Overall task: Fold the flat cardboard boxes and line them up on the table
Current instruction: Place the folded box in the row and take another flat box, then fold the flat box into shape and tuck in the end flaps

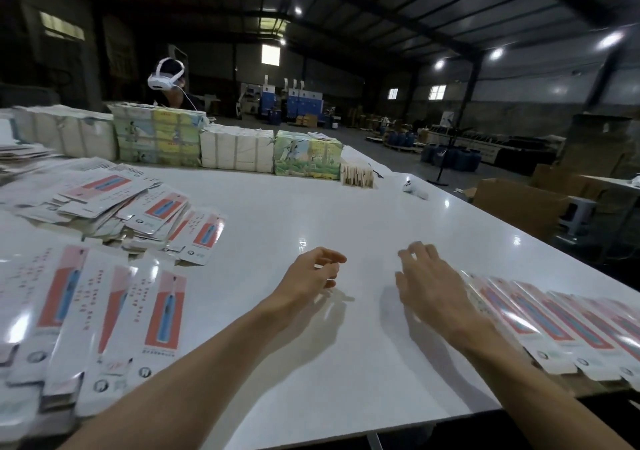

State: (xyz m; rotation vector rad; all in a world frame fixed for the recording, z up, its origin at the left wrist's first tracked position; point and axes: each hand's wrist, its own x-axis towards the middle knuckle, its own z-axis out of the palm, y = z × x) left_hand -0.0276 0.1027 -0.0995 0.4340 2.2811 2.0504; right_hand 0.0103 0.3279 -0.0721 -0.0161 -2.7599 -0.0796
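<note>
Flat white cardboard boxes printed with a red panel and a blue toothbrush lie in a loose heap (138, 214) at the left, and more lie spread at the near left (104, 314). A row of folded boxes (554, 325) lines the table's right edge. My left hand (311, 273) hovers over the white table (311, 207) near the middle, fingers curled loosely with nothing in them. My right hand (429, 280) is open, fingers spread, right beside the leftmost box of the row; I cannot tell whether it touches it.
Bundled stacks of white and illustrated packs (194, 141) stand along the far side. A small white controller (414, 190) lies at the far right. A person wearing a white headset (166, 79) stands behind the stacks. Brown cartons (519, 203) sit beyond the right edge.
</note>
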